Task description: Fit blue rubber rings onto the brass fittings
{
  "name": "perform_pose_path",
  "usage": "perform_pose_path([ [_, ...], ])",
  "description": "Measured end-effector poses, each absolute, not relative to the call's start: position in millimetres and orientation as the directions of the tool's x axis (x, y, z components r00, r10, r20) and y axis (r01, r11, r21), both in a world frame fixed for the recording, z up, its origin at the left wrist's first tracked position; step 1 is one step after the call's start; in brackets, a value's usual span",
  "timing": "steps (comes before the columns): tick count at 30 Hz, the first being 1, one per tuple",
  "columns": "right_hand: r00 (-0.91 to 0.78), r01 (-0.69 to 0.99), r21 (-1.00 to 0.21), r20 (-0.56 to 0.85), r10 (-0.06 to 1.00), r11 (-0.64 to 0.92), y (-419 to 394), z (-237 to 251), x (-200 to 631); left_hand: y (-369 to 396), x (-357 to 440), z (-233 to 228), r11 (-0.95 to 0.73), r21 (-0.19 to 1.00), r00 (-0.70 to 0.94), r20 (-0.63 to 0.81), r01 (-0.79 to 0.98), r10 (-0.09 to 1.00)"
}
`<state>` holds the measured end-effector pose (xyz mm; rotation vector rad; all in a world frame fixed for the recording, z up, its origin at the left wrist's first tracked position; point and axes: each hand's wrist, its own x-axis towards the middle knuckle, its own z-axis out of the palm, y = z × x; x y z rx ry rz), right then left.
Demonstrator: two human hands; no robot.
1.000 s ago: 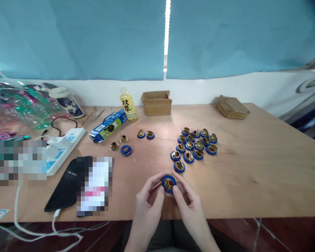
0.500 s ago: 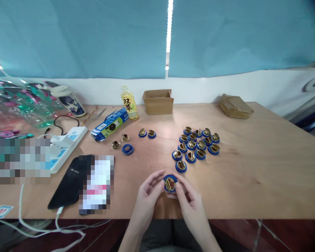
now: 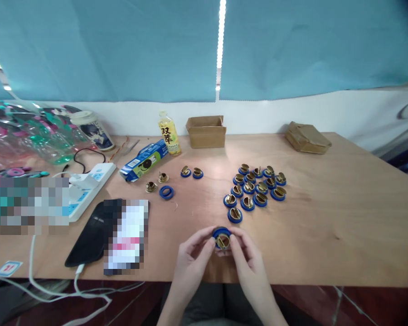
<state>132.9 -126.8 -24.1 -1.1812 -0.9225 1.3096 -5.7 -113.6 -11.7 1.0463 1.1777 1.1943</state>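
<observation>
Left hand (image 3: pixel 190 258): I am seeing its fingertips pinching the left edge of the blue ring (image 3: pixel 221 237) — closed on it.
Right hand (image 3: pixel 248 262): its fingers are gripping the ring's right edge, thumb pressing the brass insert (image 3: pixel 222 242).
Ring position: it is sitting above the table (image 3: pixel 326 226) edge, just in front of the finished cluster (image 3: pixel 255 190).
Loose ring (image 3: pixel 166 192): it is lying left of that cluster — near two bare brass pieces (image 3: pixel 156 182).
</observation>
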Motion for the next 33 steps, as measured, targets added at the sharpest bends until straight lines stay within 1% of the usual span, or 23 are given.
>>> perform_pose_path([
  [5,0.077,-0.208,-0.974,-0.109,0.991,-0.091,-127.6,-24.9,132.8,-112.4,-3.9,-9.3,0.086,0.995,-0.044,-0.089,-0.056,0.995],
  [12,0.12,-0.2,-0.976,-0.109,0.987,-0.083,-126.9,-22.2,134.3,-111.5,-4.0,-11.0,0.131,0.985,0.002,-0.132,-0.116,0.991],
  [21,0.063,-0.241,-0.965,-0.124,0.99,-0.105,-125.2,-22.8,132.5,-112.3,-3.7,-13.7,0.112,0.991,-0.097,-0.118,-0.069,0.988],
  [27,0.089,-0.262,-0.959,-0.137,0.987,-0.11,-122.0,-20.6,133.1,-110.6,-3.1,-10.6,0.108,0.993,-0.05,-0.111,-0.056,0.993],
  [31,0.093,-0.34,-0.931,-0.176,0.98,-0.135,-121.5,-17.5,133.9,-110.9,-0.5,-8.8,0.088,0.993,0.04,-0.085,-0.076,0.996],
  [33,0.081,-0.375,-0.916,-0.183,0.98,-0.14,-121.3,-16.9,134.3,-111.0,0.5,-9.1,0.062,0.997,0.053,-0.059,-0.052,0.997],
])
